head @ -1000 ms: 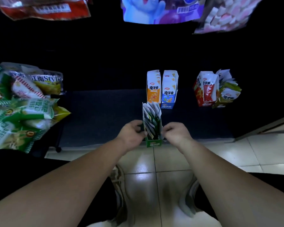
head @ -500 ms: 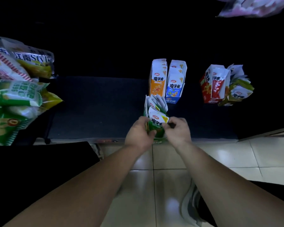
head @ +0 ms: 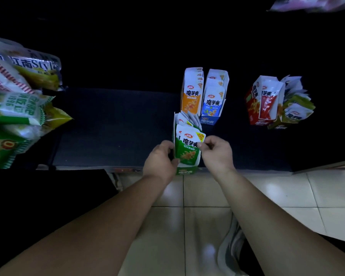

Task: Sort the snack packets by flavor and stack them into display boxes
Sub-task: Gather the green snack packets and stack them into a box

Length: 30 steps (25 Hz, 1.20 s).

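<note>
Holds the green box point(head: 186, 170) upright at the front edge of the dark shelf point(head: 112, 126), just above the tiled floor point(head: 207, 196). Grips its left wall with the left hand point(head: 160, 159), fingers point(head: 168, 146) curled round that side, thumb pressed to the lower left corner of the foremost packet point(head: 187, 151). Pinches that packet with the right hand point(head: 217, 153) at its right edge, near the top, thumb and forefinger clamped together on the foil, remaining fingers curled loosely below. Standing upright at the very front of the box, green below, white above, with a yellow flash at the upper right corner. Packed behind it with more of the same flavor, white tops fanned unevenly and leaning to the right. Just behind the green box, side by side and touching: an orange box point(head: 191, 96) and a blue box point(head: 213, 104), each filled with a row of matching packets. Well apart to the right, also on the shelf: a red box point(head: 260, 102) tilted against an olive box point(head: 295, 114), with the latter's packets splayed out of the top. Heaped at the far left: large snack bags point(head: 18, 108) in green, white and yellow. At the top right corner, blurred: the edge of a pink bag point(head: 311, 4). Down on the floor, under the right forearm: a pale shoe point(head: 230, 250).
</note>
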Each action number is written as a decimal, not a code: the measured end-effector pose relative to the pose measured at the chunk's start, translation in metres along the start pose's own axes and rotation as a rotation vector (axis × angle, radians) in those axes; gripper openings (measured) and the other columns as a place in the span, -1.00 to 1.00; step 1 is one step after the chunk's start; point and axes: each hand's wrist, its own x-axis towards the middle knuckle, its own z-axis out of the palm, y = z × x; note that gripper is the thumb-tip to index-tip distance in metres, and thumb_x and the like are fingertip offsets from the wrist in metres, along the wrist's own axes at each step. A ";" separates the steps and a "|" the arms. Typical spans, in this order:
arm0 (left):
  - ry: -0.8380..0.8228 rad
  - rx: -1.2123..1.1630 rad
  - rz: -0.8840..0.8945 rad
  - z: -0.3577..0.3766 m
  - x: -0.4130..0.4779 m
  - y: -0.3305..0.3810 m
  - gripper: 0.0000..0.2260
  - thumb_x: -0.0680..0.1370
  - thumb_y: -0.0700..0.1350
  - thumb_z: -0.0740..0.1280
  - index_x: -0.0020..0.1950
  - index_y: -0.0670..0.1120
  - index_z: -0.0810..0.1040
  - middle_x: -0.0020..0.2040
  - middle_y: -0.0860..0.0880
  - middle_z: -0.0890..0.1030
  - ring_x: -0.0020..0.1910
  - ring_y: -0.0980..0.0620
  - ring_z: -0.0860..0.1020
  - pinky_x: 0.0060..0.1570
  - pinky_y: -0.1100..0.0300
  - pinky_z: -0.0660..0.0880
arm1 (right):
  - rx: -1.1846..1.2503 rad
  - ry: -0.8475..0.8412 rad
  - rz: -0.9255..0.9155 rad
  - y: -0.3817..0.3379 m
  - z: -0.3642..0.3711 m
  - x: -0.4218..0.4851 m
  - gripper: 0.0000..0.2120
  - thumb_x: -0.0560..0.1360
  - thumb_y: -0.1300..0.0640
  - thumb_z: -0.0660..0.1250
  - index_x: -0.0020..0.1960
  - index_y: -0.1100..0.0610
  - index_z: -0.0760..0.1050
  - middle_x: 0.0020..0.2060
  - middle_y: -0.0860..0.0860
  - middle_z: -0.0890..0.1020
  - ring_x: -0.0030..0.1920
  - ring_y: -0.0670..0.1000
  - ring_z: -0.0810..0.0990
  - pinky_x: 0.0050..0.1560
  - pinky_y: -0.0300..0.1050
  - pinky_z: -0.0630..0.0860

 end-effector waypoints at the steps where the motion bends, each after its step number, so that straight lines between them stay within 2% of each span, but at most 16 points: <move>1: 0.019 -0.002 0.009 -0.001 0.000 0.003 -0.66 0.48 -0.13 0.51 0.22 0.03 0.54 0.13 0.00 0.58 0.06 -0.05 0.60 0.06 0.03 0.59 | 0.007 0.007 -0.003 0.001 0.000 -0.006 -0.82 0.54 0.23 0.45 -0.23 0.14 0.57 -0.33 0.01 0.60 -0.31 -0.06 0.49 -0.29 -0.26 0.43; 3: 0.067 -0.040 0.052 -0.005 0.001 0.009 -0.65 0.46 -0.15 0.52 0.20 0.04 0.57 0.10 0.06 0.53 -0.04 -0.02 0.61 0.01 0.09 0.59 | 0.031 -0.008 -0.003 0.004 -0.003 -0.018 -0.81 0.53 0.23 0.46 -0.24 0.19 0.55 -0.38 -0.01 0.54 -0.36 -0.08 0.42 -0.34 -0.26 0.39; 5: 0.064 -0.095 0.109 -0.010 0.003 0.016 -0.63 0.44 -0.15 0.54 0.20 0.08 0.58 0.08 0.11 0.52 -0.16 0.04 0.59 -0.05 0.16 0.57 | 0.045 -0.096 -0.042 0.006 -0.010 -0.023 -0.82 0.55 0.26 0.43 -0.21 0.19 0.54 -0.37 -0.02 0.51 -0.36 -0.08 0.39 -0.31 -0.20 0.36; 9: -0.113 -0.291 0.125 -0.011 0.002 0.028 -0.63 0.46 -0.21 0.54 0.11 0.18 0.56 -0.10 0.12 0.63 -0.34 0.19 0.56 -0.17 0.19 0.56 | 0.081 -0.251 -0.004 0.002 -0.021 -0.021 -0.92 0.57 0.29 0.40 -0.09 0.18 0.57 -0.22 0.10 0.66 -0.25 -0.08 0.52 -0.18 -0.16 0.44; 11: -0.110 -0.287 0.156 -0.005 0.001 0.024 -0.75 0.51 -0.22 0.49 0.04 0.12 0.60 -0.15 0.10 0.66 -0.26 0.16 0.61 -0.11 0.14 0.60 | 0.115 -0.242 0.065 -0.001 -0.022 -0.025 -0.93 0.56 0.32 0.40 -0.03 0.17 0.59 -0.11 0.09 0.73 -0.20 -0.09 0.60 -0.17 -0.20 0.49; 13: -0.072 -0.256 0.185 0.000 0.002 0.014 -0.87 0.55 -0.22 0.44 -0.06 0.02 0.63 -0.15 0.08 0.67 -0.20 0.08 0.64 -0.05 0.12 0.62 | 0.172 -0.211 0.130 -0.007 -0.023 -0.026 -0.77 0.51 0.37 0.36 0.02 0.08 0.64 -0.10 0.02 0.75 -0.15 -0.06 0.64 -0.20 -0.15 0.51; 15: -0.023 -0.256 0.187 0.003 0.001 0.005 -0.91 0.54 -0.26 0.45 -0.07 -0.07 0.68 -0.04 -0.01 0.63 -0.16 0.05 0.64 0.00 0.16 0.61 | 0.229 -0.174 0.163 -0.014 -0.024 -0.022 -0.70 0.47 0.35 0.32 0.02 0.03 0.70 -0.12 0.01 0.74 -0.16 -0.02 0.62 -0.25 -0.11 0.49; 17: 0.016 -0.239 0.207 0.003 -0.001 0.003 -0.91 0.52 -0.29 0.47 -0.06 -0.12 0.71 0.02 -0.05 0.55 -0.16 0.09 0.60 0.01 0.27 0.56 | 0.240 -0.172 0.149 -0.020 -0.021 -0.019 -0.81 0.49 0.25 0.39 -0.01 0.03 0.72 -0.18 -0.01 0.71 -0.19 -0.04 0.61 -0.28 -0.13 0.46; 19: 0.039 -0.257 0.224 0.003 0.001 0.003 -0.89 0.51 -0.31 0.48 -0.05 -0.12 0.72 0.06 -0.05 0.54 -0.16 0.06 0.61 0.02 0.24 0.58 | 0.196 -0.148 0.093 -0.021 -0.017 -0.018 -0.96 0.52 0.15 0.47 -0.08 0.07 0.71 -0.25 -0.05 0.69 -0.25 -0.11 0.59 -0.27 -0.16 0.50; 22: 0.041 -0.309 0.244 0.002 0.004 0.009 -0.82 0.49 -0.34 0.49 -0.05 -0.06 0.72 0.13 0.04 0.54 -0.22 0.04 0.63 -0.02 0.17 0.62 | 0.183 -0.080 0.081 -0.020 -0.014 -0.015 -0.87 0.56 0.14 0.45 -0.14 0.14 0.68 -0.29 0.02 0.66 -0.28 -0.05 0.57 -0.24 -0.07 0.57; 24: 0.030 -0.294 0.236 -0.001 0.006 0.016 -0.84 0.48 -0.29 0.52 -0.09 -0.03 0.69 0.04 0.13 0.58 -0.28 0.12 0.58 -0.14 0.20 0.58 | 0.183 -0.125 0.091 -0.022 -0.017 -0.015 -0.84 0.60 0.15 0.41 -0.15 0.11 0.66 -0.27 0.03 0.65 -0.27 -0.03 0.57 -0.25 -0.08 0.58; 26: 0.049 -0.309 0.164 -0.005 0.009 0.022 -0.81 0.46 -0.24 0.55 -0.09 0.01 0.62 -0.16 0.10 0.62 -0.33 0.13 0.55 -0.24 0.21 0.53 | 0.178 -0.174 0.083 -0.021 -0.018 -0.016 -0.81 0.63 0.17 0.35 -0.16 0.09 0.61 -0.27 0.02 0.61 -0.26 -0.04 0.53 -0.26 -0.11 0.55; 28: 0.057 -0.340 0.120 -0.009 0.013 0.023 -0.72 0.45 -0.22 0.56 0.00 0.04 0.54 -0.24 0.05 0.63 -0.30 0.11 0.58 -0.20 0.17 0.59 | 0.176 -0.217 0.095 -0.022 -0.021 -0.015 -0.82 0.64 0.19 0.30 -0.13 0.08 0.57 -0.25 -0.01 0.60 -0.23 -0.04 0.52 -0.20 -0.08 0.51; 30: 0.053 -0.339 0.133 -0.010 0.013 0.022 -0.73 0.48 -0.21 0.54 0.07 0.03 0.57 -0.24 0.02 0.65 -0.27 0.08 0.61 -0.15 0.11 0.62 | 0.195 -0.298 0.118 -0.022 -0.026 -0.012 -0.85 0.58 0.20 0.30 -0.08 0.07 0.61 -0.18 0.01 0.66 -0.14 -0.01 0.58 -0.11 -0.06 0.50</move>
